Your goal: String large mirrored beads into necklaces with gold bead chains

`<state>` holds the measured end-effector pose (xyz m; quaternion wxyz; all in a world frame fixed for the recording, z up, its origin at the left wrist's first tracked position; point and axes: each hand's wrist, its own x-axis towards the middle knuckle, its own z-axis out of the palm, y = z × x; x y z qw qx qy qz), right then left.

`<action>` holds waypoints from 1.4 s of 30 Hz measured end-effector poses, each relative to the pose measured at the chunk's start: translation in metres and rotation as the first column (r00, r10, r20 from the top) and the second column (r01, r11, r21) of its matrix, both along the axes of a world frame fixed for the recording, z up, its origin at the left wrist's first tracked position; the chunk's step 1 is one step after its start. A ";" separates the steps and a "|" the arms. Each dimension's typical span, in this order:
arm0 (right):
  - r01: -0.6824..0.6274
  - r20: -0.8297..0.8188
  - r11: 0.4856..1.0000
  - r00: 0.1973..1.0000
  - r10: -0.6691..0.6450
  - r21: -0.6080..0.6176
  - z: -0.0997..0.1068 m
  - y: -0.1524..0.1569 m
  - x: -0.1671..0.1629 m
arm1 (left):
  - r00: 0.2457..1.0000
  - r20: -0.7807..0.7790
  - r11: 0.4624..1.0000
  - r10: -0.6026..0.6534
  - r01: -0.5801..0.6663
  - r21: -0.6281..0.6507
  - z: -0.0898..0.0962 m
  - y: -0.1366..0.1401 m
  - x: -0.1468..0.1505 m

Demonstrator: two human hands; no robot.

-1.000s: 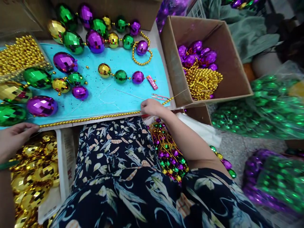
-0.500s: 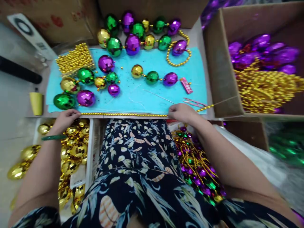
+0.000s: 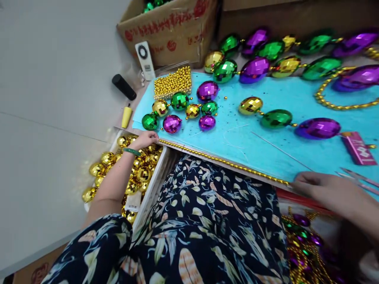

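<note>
While our left hand (image 3: 146, 139) pinched the gold bead strand (image 3: 225, 161), our right hand (image 3: 324, 190) held it stretched; the next move seemingly demanded steady tension.

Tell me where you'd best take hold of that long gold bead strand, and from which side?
Probably a light pinch near either end, coming from the wearer's side. The gold bead strand is thin and stretches nearly straight along the near edge of the blue sheet, so that side looks open. The left hand and right hand grip its visible stretch there.
</note>
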<state>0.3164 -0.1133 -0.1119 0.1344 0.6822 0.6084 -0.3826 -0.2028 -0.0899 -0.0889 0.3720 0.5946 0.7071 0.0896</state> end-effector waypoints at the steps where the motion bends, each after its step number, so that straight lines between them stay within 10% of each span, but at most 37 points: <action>1: -0.003 0.007 1.000 1.000 0.003 -0.012 0.001 0.000 -0.001 | 1.000 0.000 1.000 0.002 -0.002 0.000 0.000 0.000 0.000; 24: -0.008 0.059 0.996 0.998 0.003 0.092 0.025 -0.008 -0.015 | 0.983 -0.175 0.992 -0.047 0.025 -0.127 0.009 0.000 0.009; 28: 0.060 -0.075 0.994 0.996 -0.053 0.089 0.034 -0.006 0.002 | 0.969 -0.242 0.997 -0.053 0.036 -0.073 0.036 -0.003 0.028; 33: 0.171 -0.315 0.963 0.944 -0.099 0.209 0.095 0.018 0.023 | 0.965 -0.188 0.963 -0.181 0.213 0.167 0.071 0.014 0.093; 38: 0.237 -0.478 0.897 0.877 -0.034 0.372 0.165 0.036 0.031 | 0.905 -0.065 0.758 -0.420 0.389 0.523 0.083 0.045 0.221; 42: 0.233 -0.501 0.877 0.865 0.010 0.421 0.196 0.042 0.027 | 0.711 0.436 0.784 -0.552 0.263 0.563 0.100 0.051 0.334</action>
